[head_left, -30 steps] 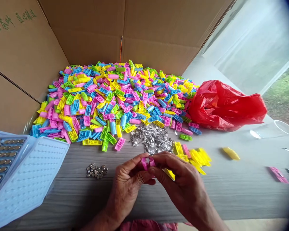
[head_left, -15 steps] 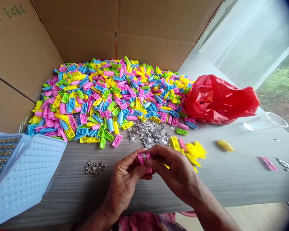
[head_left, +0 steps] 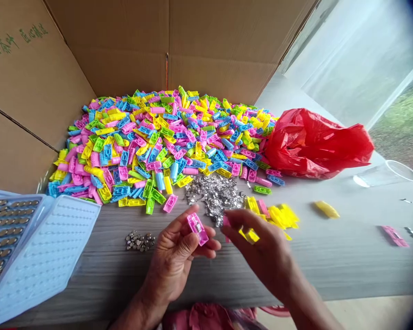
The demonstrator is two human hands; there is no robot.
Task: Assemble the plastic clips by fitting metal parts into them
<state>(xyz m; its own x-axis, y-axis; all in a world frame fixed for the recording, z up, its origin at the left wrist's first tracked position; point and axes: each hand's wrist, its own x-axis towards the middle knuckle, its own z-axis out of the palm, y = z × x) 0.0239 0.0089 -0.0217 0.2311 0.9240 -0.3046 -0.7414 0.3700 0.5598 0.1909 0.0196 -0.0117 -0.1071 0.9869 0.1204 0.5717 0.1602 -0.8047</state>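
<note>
Pink plastic casing [head_left: 197,228], at six o'clock, is pinched by left fingers [head_left: 188,245]. Right fingers [head_left: 245,221], now drawn apart, grasp another pink piece [head_left: 226,222]; each seems handled separately.

Multicoloured plastic-part heap [head_left: 158,146], on grey desk [head_left: 106,266]: red plastic bag [head_left: 318,149], right; brown cardboard panel [head_left: 220,46], behind; silvery metal-piece pile [head_left: 218,195], before.
</note>
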